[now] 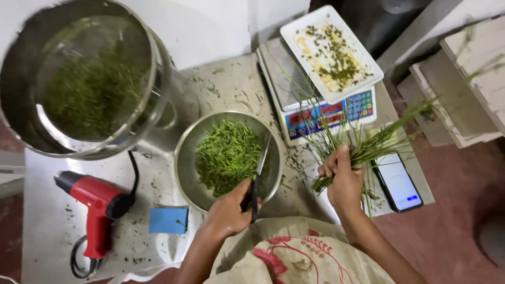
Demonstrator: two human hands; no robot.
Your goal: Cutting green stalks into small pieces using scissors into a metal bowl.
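My left hand (pixel 227 211) grips black-handled scissors (pixel 259 173), whose blades point up over the near right rim of a steel bowl (pixel 184 158). The bowl holds a heap of short cut green stem pieces (pixel 227 155). My right hand (pixel 344 181) is closed around a bunch of long green stems (pixel 381 143) just right of the bowl. The cut ends stick out below my fist, and the long ends fan up and right over the scale.
A large steel drum (pixel 158 79) with green shreds inside stands at the back left. A red heat gun (pixel 97 202) and a blue card (pixel 167 220) lie front left. A scale (pixel 336 113) carries a white tray (pixel 368 58); a phone (pixel 398 182) lies on the right.
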